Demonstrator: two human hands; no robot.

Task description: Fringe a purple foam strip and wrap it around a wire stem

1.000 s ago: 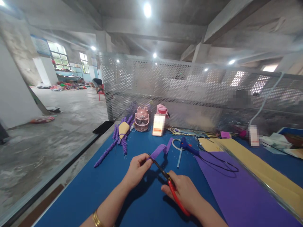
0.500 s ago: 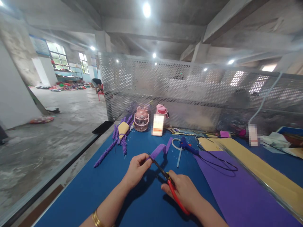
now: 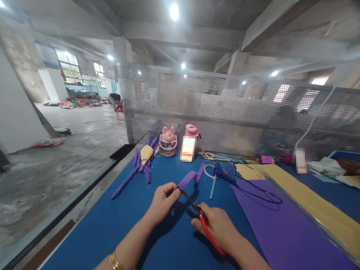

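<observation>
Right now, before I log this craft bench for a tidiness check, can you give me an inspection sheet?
Surface: blue table, sheets covering its right side.
Job's things: purple paper strip at the blades of the red-handled scissors.
Clutter: purple sheet, tan sheet, purple paper stems, pink bottles.
Grippers: left hand pinches the strip; right hand holds the scissors.
Cables: black cord from the blue glue gun lies on the purple sheet; white cable hangs at right.
Surroundings: perforated metal screen behind; concrete floor left.
</observation>
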